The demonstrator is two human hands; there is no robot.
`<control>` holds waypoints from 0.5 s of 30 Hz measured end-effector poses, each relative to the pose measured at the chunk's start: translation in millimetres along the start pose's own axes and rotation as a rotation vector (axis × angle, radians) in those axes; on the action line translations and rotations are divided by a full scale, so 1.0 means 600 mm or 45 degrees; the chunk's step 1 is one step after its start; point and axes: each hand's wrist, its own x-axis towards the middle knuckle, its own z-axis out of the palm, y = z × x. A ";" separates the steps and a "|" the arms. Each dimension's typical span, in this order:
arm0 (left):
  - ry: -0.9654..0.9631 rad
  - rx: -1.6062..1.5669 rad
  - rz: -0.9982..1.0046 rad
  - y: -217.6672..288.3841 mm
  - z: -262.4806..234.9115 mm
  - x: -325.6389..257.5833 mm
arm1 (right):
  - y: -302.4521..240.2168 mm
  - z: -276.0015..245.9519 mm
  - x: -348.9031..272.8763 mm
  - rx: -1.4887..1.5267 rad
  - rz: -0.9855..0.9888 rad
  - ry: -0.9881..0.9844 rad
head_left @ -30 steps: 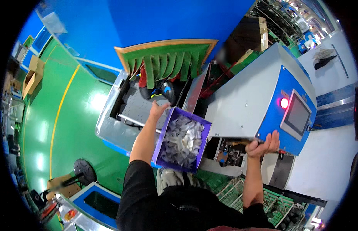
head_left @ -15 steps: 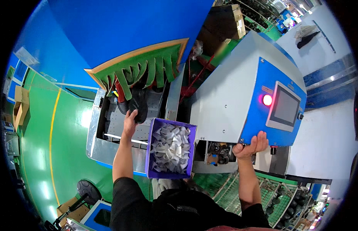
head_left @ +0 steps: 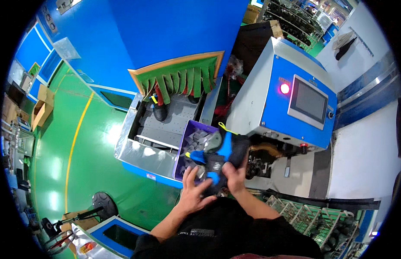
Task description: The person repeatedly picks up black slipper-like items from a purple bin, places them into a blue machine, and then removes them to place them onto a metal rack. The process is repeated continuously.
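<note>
I hold a blue, black and grey shoe (head_left: 220, 156) with yellow trim in front of my chest. My left hand (head_left: 195, 189) grips its lower end from the left. My right hand (head_left: 236, 176) grips it from the right, fingers wrapped around the dark side. Just beyond the shoe sits a purple bin (head_left: 188, 145) filled with grey pieces, resting on the edge of a metal conveyor (head_left: 162, 125). A black shoe (head_left: 160, 111) lies on the conveyor belt near green flap curtains (head_left: 182, 80).
A white and blue machine (head_left: 269, 97) with a touch screen (head_left: 309, 103) and a lit red lamp (head_left: 285, 88) stands at the right. Green wire racks (head_left: 308, 216) are at lower right. A green floor with a yellow line (head_left: 73, 142) spreads left, with cardboard boxes (head_left: 41, 110).
My left hand left the conveyor and my right hand left the machine's edge. Both now hold a shoe close to my body. The view has shifted.
</note>
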 end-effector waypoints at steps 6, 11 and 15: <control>0.242 0.062 -0.365 0.061 0.074 0.058 | -0.084 -0.074 -0.018 -0.129 0.068 -0.342; 0.174 0.155 -0.081 0.101 0.145 0.054 | -0.166 -0.146 -0.062 -0.628 -0.125 -0.257; -0.003 -0.172 -0.166 0.145 0.216 0.060 | -0.134 -0.243 -0.092 -0.202 0.090 -0.059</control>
